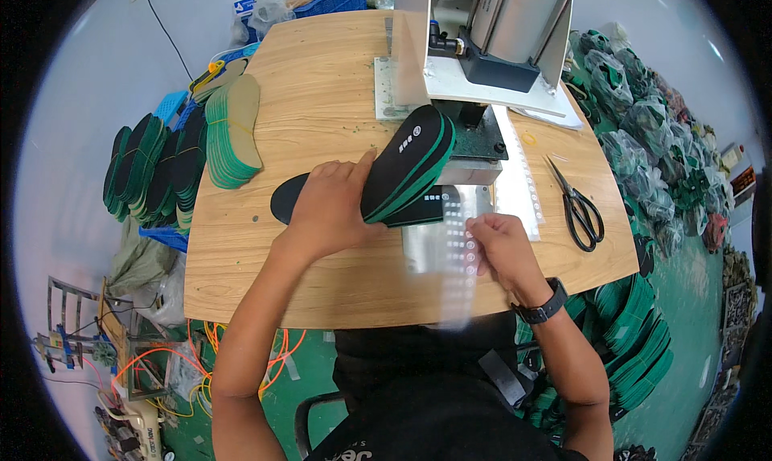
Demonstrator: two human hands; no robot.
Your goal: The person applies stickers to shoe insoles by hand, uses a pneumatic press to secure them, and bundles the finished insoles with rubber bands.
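Note:
My left hand (331, 207) is closed around a few black insoles (402, 163) with green edges, their upper ends tilted up and fanned apart. A white printed mark shows on the top one. Beneath them another black insole (289, 197) lies flat, its far end with a similar mark on the metal plate (422, 248) in front of the press (474, 151). Between the thumb and fingers of my right hand (508, 250) is a clear film strip (458, 288) with rows of small white marks. The strip hangs beside the plate and is blurred by motion.
Black-handled scissors (581, 214) lie at the right, near more film sheets (519, 179). Tan-topped green insoles (233, 135) are stacked at the left, beside bundled black insoles (145, 167). Green insole piles (635, 340) sit below the table's right edge; bagged goods (643, 123) stand beyond.

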